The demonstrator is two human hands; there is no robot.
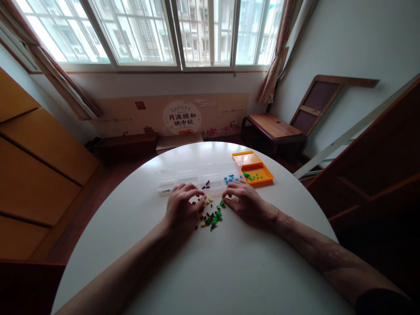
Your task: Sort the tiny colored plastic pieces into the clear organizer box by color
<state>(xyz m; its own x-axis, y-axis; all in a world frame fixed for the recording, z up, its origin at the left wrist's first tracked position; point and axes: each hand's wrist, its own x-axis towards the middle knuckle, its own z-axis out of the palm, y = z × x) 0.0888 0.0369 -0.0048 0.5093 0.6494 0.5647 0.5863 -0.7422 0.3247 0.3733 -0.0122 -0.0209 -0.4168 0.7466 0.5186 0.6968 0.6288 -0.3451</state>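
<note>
Lying between both hands' fingertips [201, 194]: small bricks [211, 215]

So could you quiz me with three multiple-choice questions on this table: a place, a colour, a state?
1. Where does the orange tray sit?
A) right of the clear box
B) on the floor
C) under the table

2. What colour are the bits in the orange tray?
A) white
B) green
C) pink

3. What are both hands doing?
A) raised in the air
B) resting on the table by the loose pile
C) gripping the tray

Answers: 1 A, it adjoins the box's right end. 2 B, green bits show. 3 B, left hand and right hand flank the pile.
</note>
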